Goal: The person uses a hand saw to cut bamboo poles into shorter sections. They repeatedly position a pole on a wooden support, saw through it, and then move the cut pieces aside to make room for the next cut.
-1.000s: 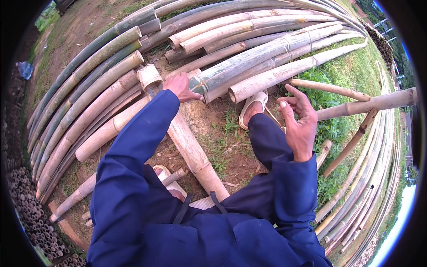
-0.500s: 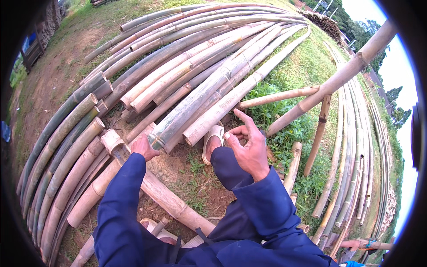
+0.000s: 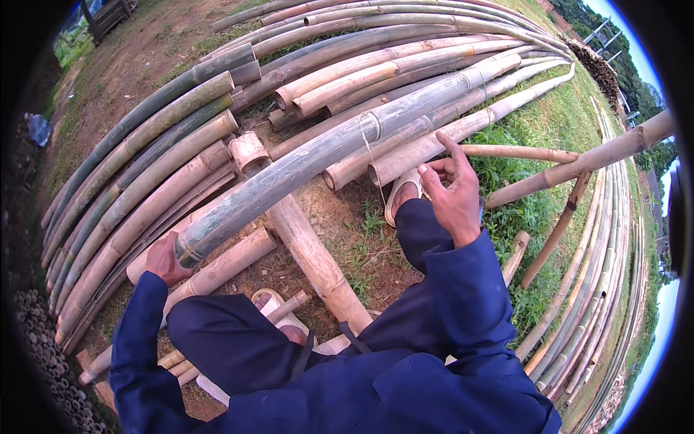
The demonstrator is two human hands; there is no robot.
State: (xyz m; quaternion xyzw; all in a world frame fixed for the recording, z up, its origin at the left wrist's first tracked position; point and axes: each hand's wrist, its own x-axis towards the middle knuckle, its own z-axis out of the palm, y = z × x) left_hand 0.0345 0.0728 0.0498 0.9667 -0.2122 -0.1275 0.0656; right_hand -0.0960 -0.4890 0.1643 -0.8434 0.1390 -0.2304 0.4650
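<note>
My left hand (image 3: 168, 259) grips the near end of a thick grey-green bamboo pole (image 3: 289, 164), its fingers partly hidden behind the cut end. That pole slants from the lower left to the far right, crossing above a pale bamboo log (image 3: 318, 260) on the ground. A thin loop of string or wire hangs around it near the middle. My right hand (image 3: 455, 189) is raised over my knee, index finger stretched out and thumb apart, other fingers bent; I see nothing in it. Just beyond its fingertips lies the open end of a pale bamboo pole (image 3: 412, 160).
Several bamboo poles (image 3: 137, 173) lie stacked at the left, and more spread toward the back. A slanted bamboo post (image 3: 614, 155) with braces stands at the right above green weeds (image 3: 528, 195). Long poles (image 3: 589, 289) lie beyond it. My sandalled feet rest near the log.
My left hand has drawn the grey-green pole toward the lower left, across the log. My right hand stays raised in much the same pose. The view has shifted.
</note>
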